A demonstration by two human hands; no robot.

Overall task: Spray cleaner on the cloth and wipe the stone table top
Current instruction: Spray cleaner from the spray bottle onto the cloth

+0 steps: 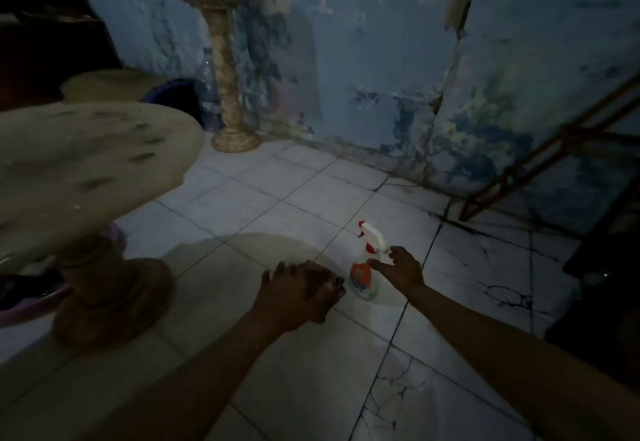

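While spray bottle [367,260] stands on floor, right hand [401,269] grip spread beside it, empty.

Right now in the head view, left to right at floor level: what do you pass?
Stone table → left hand → spray bottle → right hand, reaching for the bottle → wooden frame leaning on the wall. The stone pedestal stands further back, between table and left hand.

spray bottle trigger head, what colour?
White with red trigger and nozzle tip, on the spray bottle; seen in the head view.
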